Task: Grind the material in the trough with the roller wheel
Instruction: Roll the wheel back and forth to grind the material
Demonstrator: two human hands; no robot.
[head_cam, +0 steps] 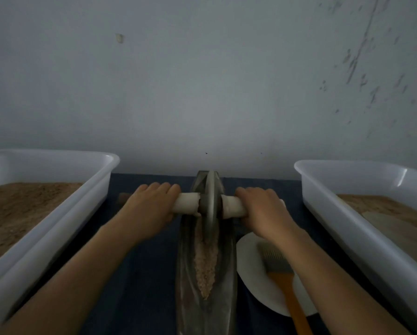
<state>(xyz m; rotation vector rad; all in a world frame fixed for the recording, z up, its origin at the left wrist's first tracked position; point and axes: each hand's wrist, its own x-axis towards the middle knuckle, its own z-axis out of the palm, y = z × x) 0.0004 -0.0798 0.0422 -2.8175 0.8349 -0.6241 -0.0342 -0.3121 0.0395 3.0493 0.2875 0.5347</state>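
A long dark metal trough (pixel 229 274) runs away from me down the middle of the table. Pale brown crushed material (pixel 205 264) lies along its groove. The grey metal roller wheel (pixel 210 201) stands upright in the trough near its far end. A white-wrapped axle handle sticks out on each side of the wheel. My left hand (pixel 149 206) grips the left handle (pixel 187 203). My right hand (pixel 263 209) grips the right handle (pixel 233 206). Both forearms reach forward on either side of the trough.
A white plastic tub (pixel 65 213) with brown powder stands at the left. Another white tub (pixel 343 221) with brown powder stands at the right. A white plate (pixel 251 269) beside the trough carries a brush with an orange handle (pixel 292 296). A grey wall rises behind.
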